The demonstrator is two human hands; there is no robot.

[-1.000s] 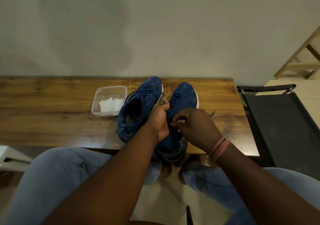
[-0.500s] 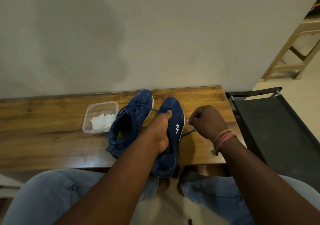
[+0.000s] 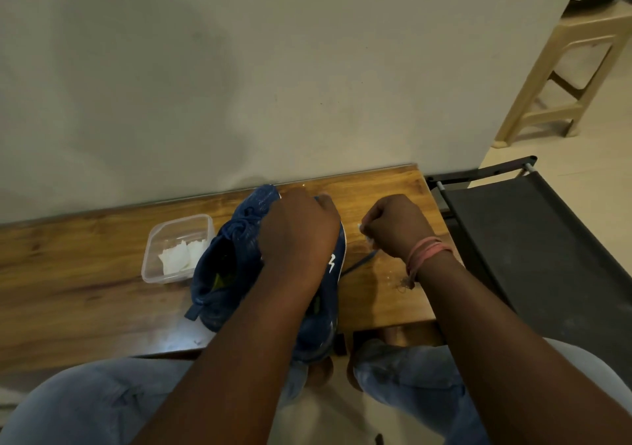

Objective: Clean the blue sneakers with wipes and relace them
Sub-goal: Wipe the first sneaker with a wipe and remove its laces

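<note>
Where sneakers (image 3: 236, 259) stand, wipe tub (image 3: 178, 247) adjoins.

No words, numbers or labels can be read anywhere. The only sign is a small white zigzag logo (image 3: 332, 262), like a lightning stroke, printed on the outer side of the right-hand blue sneaker (image 3: 337, 256). It sits at about 4 o'clock from the left hand (image 3: 297, 236) that lies over that shoe, just clear of the wrist. It carries no letters, and no brand name shows beside it.
</note>
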